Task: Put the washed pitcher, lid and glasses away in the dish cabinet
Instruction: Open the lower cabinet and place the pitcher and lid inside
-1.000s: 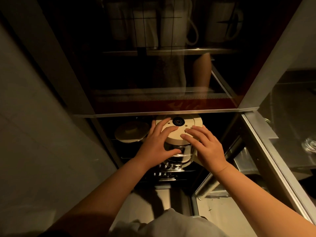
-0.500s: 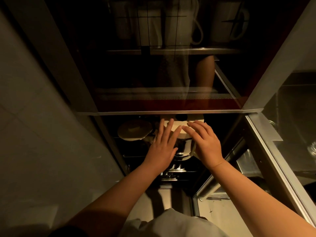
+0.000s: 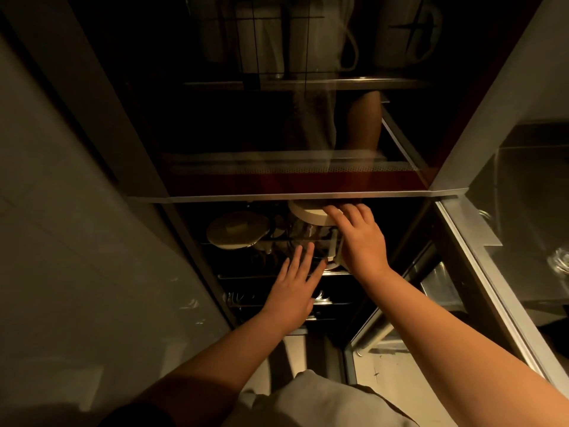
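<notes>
The pitcher with its round cream lid (image 3: 308,214) stands on a wire shelf inside the dark lower cabinet, half hidden under the shelf edge (image 3: 295,197). My right hand (image 3: 358,238) rests on the lid's right side and on the pitcher's handle. My left hand (image 3: 297,283) hovers lower and nearer to me, fingers spread, off the pitcher and holding nothing. A second pale lid (image 3: 237,231) lies on the rack to the left of the pitcher.
Behind the upper glass front stand white jugs (image 3: 323,35) on a shelf. The open cabinet door (image 3: 400,306) juts out at lower right. A counter (image 3: 523,229) with a glass object (image 3: 560,261) runs along the right. A tiled wall is on the left.
The pitcher has gone further back into the cabinet, under the shelf edge. My left hand has come off the lid and drawn back toward me. My right hand stays on it.
</notes>
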`<state>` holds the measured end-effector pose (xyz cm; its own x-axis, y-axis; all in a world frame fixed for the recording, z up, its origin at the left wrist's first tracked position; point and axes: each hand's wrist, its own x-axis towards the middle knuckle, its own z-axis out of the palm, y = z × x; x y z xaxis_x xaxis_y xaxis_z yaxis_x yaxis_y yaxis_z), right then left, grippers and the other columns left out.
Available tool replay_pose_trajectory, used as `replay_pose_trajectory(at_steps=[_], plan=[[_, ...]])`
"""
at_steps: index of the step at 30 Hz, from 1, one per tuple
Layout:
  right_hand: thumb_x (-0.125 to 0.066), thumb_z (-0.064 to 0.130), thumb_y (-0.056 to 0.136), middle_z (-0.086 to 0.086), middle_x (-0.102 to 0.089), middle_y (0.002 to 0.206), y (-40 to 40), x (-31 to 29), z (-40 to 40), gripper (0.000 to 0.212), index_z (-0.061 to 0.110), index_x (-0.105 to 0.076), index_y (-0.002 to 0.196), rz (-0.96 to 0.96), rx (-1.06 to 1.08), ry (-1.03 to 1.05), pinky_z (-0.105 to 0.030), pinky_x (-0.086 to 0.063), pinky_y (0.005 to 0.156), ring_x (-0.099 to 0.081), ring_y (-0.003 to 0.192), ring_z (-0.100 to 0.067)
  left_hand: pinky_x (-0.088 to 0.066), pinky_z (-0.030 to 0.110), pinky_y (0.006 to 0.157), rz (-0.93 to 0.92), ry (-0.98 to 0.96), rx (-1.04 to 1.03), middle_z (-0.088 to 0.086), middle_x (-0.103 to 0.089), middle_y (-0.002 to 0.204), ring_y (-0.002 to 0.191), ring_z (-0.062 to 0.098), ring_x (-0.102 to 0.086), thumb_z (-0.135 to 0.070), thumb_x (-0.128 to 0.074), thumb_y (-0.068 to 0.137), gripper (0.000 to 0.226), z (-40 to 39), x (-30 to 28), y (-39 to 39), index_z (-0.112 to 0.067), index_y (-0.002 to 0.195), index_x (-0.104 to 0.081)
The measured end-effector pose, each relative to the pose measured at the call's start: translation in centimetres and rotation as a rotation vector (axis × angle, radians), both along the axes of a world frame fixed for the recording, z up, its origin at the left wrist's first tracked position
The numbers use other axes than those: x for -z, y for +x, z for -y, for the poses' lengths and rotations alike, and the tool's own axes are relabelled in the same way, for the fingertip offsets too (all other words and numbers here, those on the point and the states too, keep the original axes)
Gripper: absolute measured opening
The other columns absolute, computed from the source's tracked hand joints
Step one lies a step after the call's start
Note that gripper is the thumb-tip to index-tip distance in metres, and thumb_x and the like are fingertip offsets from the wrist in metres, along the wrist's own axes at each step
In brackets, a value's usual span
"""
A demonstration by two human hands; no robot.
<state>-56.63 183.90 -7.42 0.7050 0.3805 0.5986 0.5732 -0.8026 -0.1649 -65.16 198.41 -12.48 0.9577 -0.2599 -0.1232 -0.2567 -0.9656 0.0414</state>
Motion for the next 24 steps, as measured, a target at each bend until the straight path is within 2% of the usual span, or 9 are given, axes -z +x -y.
replay_pose_trajectory(at_steps=[4, 8, 11, 14, 17, 24], plan=[[-0.067, -0.013, 0.062, -0.015, -0.054, 0.124, -0.2, 0.8, 0.4, 0.079, 0.013, -0.044, 0.133, -0.035, -0.021, -0.029, -0.044, -0.051, 0.081, -0.037, 0.118, -0.031, 0.01, 0.042, 0.115, -0.017, -0.002, -0.009, 0.012, 0.044, 0.144, 0.136, 0.028, 0.034, -0.032, -0.046, 0.097, 0.081, 0.5, 0.1, 0.3, -0.024, 0.147, 0.017], [-0.069, -0.015, 0.061, -0.016, -0.048, 0.133, -0.4, 1.1, 1.0, 0.087, 0.014, -0.037, 0.137, -0.083, -0.04, -0.049, -0.046, -0.046, 0.093, -0.034, 0.126, -0.033, 0.008, 0.043, 0.117, -0.035, -0.021, -0.013, 0.013, 0.043, 0.145, 0.137, 0.029, 0.034, -0.034, -0.046, 0.097, 0.084, 0.6, 0.4, 0.4, -0.023, 0.143, 0.023], [-0.07, -0.013, 0.061, -0.016, -0.048, 0.129, -0.1, 0.6, 0.7, 0.085, 0.013, -0.037, 0.135, -0.105, -0.063, -0.06, -0.044, -0.049, 0.087, -0.037, 0.121, -0.032, 0.007, 0.042, 0.118, -0.043, -0.049, -0.029, 0.014, 0.044, 0.143, 0.137, 0.03, 0.032, -0.034, -0.046, 0.097, 0.084, 0.8, 0.1, 0.8, -0.024, 0.143, 0.024], [-0.076, -0.006, 0.058, -0.015, -0.051, 0.118, 0.5, -0.1, 0.2, 0.079, 0.01, -0.041, 0.128, -0.089, -0.054, -0.092, -0.038, -0.051, 0.076, -0.042, 0.109, -0.029, 0.006, 0.041, 0.117, -0.043, -0.086, -0.048, 0.014, 0.046, 0.142, 0.139, 0.03, 0.03, -0.034, -0.047, 0.097, 0.079, 1.0, -0.3, 1.4, -0.022, 0.149, 0.012], [-0.076, -0.005, 0.057, -0.015, -0.053, 0.112, 1.0, -0.1, 0.2, 0.076, 0.008, -0.044, 0.125, -0.07, -0.033, -0.116, -0.037, -0.051, 0.072, -0.044, 0.103, -0.029, 0.004, 0.041, 0.118, -0.033, -0.087, -0.055, 0.013, 0.045, 0.142, 0.139, 0.029, 0.028, -0.034, -0.047, 0.097, 0.076, 0.9, -0.4, 2.0, -0.021, 0.151, 0.006], [-0.072, -0.006, 0.065, -0.019, -0.044, 0.129, 0.4, 0.6, 0.9, 0.077, 0.008, -0.039, 0.133, -0.161, -0.001, -0.057, -0.035, -0.054, 0.069, -0.04, 0.118, -0.033, 0.0, 0.041, 0.119, -0.042, -0.118, -0.052, 0.01, 0.047, 0.141, 0.141, 0.027, 0.025, -0.032, -0.048, 0.097, 0.081, 0.8, -0.2, 2.5, -0.024, 0.149, 0.014]])
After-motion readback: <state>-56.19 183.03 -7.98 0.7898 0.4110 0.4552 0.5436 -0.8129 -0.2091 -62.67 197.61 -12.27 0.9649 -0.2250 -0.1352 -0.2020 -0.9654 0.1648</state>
